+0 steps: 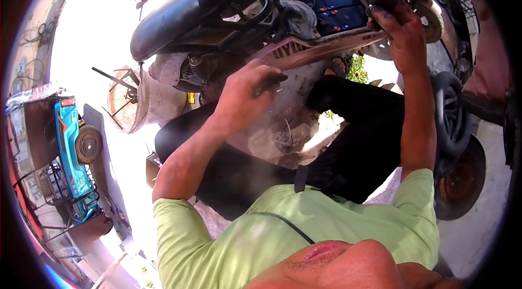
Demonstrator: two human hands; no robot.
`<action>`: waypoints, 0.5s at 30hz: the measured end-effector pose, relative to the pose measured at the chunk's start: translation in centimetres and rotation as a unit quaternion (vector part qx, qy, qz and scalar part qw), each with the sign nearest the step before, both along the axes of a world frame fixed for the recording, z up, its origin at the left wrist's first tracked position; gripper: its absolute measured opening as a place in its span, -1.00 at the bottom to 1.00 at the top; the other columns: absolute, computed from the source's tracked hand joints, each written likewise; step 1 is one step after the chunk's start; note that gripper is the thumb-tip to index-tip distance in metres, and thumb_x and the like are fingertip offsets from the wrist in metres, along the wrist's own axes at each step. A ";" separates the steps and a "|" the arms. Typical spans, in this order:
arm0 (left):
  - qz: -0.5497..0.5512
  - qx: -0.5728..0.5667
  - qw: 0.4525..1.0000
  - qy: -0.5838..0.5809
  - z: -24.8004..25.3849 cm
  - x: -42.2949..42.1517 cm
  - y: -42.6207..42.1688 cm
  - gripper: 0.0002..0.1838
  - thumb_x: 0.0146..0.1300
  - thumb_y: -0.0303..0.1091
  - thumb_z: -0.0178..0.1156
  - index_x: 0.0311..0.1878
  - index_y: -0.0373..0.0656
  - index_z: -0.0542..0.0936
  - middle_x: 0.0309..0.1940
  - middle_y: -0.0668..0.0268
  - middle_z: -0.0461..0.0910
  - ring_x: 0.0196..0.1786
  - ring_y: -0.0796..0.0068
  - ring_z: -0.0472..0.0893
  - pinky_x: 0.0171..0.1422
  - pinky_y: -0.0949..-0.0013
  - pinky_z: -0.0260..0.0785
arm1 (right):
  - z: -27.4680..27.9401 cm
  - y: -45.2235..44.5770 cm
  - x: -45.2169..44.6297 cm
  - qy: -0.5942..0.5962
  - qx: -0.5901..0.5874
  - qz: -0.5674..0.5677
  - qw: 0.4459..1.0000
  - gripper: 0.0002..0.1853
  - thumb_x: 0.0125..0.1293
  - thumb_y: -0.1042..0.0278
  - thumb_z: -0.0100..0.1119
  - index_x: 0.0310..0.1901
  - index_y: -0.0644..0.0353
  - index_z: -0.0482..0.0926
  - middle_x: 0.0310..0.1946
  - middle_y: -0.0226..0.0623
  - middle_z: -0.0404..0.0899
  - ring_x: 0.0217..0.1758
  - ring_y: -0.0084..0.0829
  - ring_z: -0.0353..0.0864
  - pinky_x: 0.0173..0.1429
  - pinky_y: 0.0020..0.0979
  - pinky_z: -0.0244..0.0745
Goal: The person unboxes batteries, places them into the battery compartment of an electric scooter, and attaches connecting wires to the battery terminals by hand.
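My left hand (251, 91) hangs over my leg, just in front of the scooter's side panel. Its fingers are curled together and their tips are dark with grime; whether anything is in them I cannot make out. My right hand (399, 26) is raised at the right end of the open battery compartment (325, 33). Thumb and blackened fingers pinch together there, with a small shiny spot at the tips that is too small to name. Dark batteries (340, 8) with red and blue terminals sit inside the compartment. The scooter's black seat (182, 19) is left of it.
A round, tub-like container (142, 98) with metal rods stands at left. Farther left is a blue three-wheeled vehicle (73, 147). Black wheels and tyres (454, 120) lie close by my right arm. Another person's clothing (489, 79) shows at the right edge.
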State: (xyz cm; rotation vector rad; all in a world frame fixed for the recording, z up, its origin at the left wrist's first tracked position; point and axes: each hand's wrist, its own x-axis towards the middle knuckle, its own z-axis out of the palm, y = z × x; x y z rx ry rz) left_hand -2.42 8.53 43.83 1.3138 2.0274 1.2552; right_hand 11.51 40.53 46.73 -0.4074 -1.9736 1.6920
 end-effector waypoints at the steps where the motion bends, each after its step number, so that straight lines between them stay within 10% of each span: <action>1: 0.000 0.003 1.000 0.002 0.0 -0.1 0.0 -0.70 0.18 -0.61 0.25 0.01 -0.31 0.67 -0.14 0.13 0.64 -0.11 0.17 0.68 0.04 0.32 0.50 | 0.0 -0.1 0.0 -0.002 0.005 0.001 1.000 -0.70 0.42 0.32 0.34 0.10 0.23 0.68 -0.11 -0.35 0.75 -0.14 -0.53 0.74 0.05 -0.48 0.63; 15: 0.003 -0.003 0.999 -0.042 0.6 0.1 0.7 -0.68 0.16 -0.64 0.21 0.02 -0.34 0.68 -0.10 0.16 0.64 -0.04 0.31 0.67 0.11 0.37 0.49 | -0.5 0.5 0.6 0.002 0.022 0.009 1.000 -0.72 0.43 0.36 0.34 0.11 0.24 0.67 -0.12 -0.37 0.75 -0.17 -0.53 0.74 0.03 -0.48 0.62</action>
